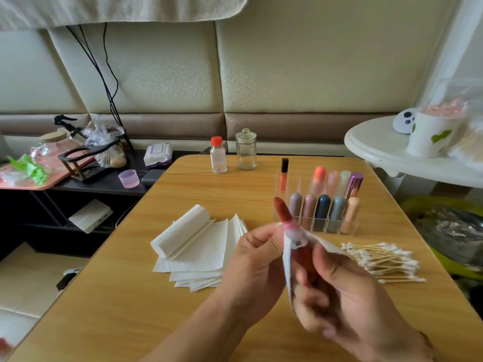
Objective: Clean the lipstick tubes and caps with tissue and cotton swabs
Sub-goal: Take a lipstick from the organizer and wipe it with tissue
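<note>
— What are the hands doing?
— Low in the middle, the left hand (257,259) pinches the red lipstick (283,212); the right hand (337,291) grips tissue (288,267) round it — wiping.
— Next?
— Probably a cotton swab (386,259), gently.

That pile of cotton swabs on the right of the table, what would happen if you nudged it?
The cotton swabs look thin and loosely heaped, so they would probably scatter. Their round sticks lie straight on the smooth wooden table, so some may roll. They are likely very light.
</note>
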### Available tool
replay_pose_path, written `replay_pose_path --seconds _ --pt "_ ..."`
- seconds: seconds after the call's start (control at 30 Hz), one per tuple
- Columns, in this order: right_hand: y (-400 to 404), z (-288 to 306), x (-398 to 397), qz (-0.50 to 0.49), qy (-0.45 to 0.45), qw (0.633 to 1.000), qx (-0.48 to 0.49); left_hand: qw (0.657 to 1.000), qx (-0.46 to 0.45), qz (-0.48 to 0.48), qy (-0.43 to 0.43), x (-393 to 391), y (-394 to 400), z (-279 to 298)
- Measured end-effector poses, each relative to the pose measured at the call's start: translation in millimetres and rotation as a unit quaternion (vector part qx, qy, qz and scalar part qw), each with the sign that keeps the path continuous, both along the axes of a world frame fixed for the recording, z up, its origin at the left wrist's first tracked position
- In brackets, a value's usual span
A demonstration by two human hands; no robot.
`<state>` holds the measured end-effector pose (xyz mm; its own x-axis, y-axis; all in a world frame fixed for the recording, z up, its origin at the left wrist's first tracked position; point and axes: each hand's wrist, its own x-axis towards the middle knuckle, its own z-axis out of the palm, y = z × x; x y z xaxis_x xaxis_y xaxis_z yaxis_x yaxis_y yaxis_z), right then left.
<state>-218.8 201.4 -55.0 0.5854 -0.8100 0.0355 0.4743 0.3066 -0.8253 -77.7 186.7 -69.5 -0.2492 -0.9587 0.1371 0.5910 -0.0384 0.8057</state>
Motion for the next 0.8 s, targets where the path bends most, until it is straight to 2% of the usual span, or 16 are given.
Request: replay_pose_path --seconds 0.03,0.1,0.17,0.2,0.23,0.37,0.43,0.53,0.6,0.67,0.8 --pt "-1.0 -0.4 -0.7 -0.012 -0.007 0.999 -0.033 1.000 0.005 0.007 0.012 0.8 -1.1 1.4" --pt "-2.1 -1.1 -2.5 -0.120 0.024 0.982 -0.143 0.998 0.034 0.016 0.041 3.2 -4.4 2.9" --pt "-5.4 -3.4 -6.5 -0.295 0.086 0.921 -0.240 0.995 0.060 0.015 0.084 4.7 -5.7 7.4" --pt "-7.7 -4.2 -7.9 -0.357 0.117 0.890 -0.257 0.992 0.070 0.012 0.104 4.9 -6.3 8.1" --pt "-9.9 -4.8 -8.8 -0.377 0.134 0.881 -0.251 0.989 0.083 0.009 0.118 5.0 -7.0 7.7" --pt "-13.4 -16.5 -2.2 -0.301 0.160 0.922 -0.183 0.984 0.116 0.004 0.132 8.5 -9.8 4.2" --pt "-14.4 -19.1 0.1 -0.299 0.135 0.935 -0.133 0.980 0.123 0.002 0.156 9.2 -10.3 5.3" --pt "-17.5 -12.9 -4.4 -0.329 0.098 0.935 -0.084 0.971 0.150 -0.019 0.186 12.4 -9.0 4.0" --pt "-18.9 -6.5 -10.6 -0.341 0.088 0.933 -0.080 0.981 0.146 -0.030 0.120 19.4 -9.7 5.3" --pt "-19.1 -2.0 -15.8 -0.331 0.101 0.934 -0.087 0.991 0.128 -0.033 0.012 30.2 -13.3 7.5" --pt "-18.9 2.1 -19.0 -0.285 0.126 0.945 -0.094 0.986 0.072 -0.032 -0.146 42.4 -14.9 13.0"
